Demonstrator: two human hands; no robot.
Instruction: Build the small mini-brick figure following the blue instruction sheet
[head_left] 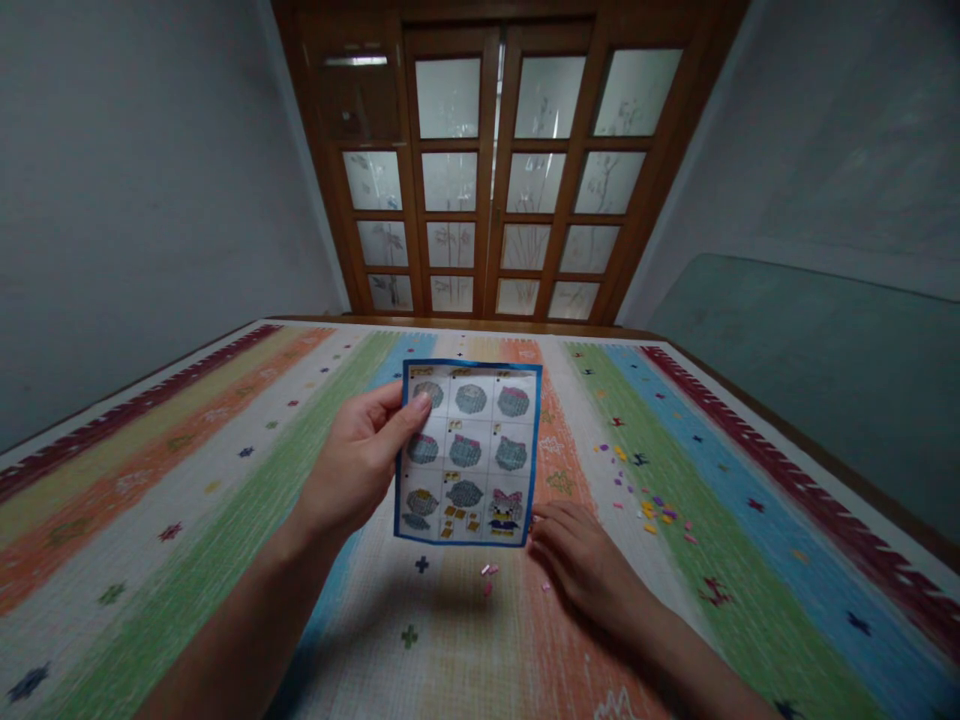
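Two glazed doors, striped rug beneath held sheet.

Dim overall; weak daylight comes through the frosted door panes at upper centre, with one small glare strip at upper left. Soft shadow lies below the sheet at lower centre. Strong wide-angle bending at the edges; lower corners slightly blurred.

Left hand raised, grip pinched (thumb forward); right hand flat.

Instruction sheet in left hand
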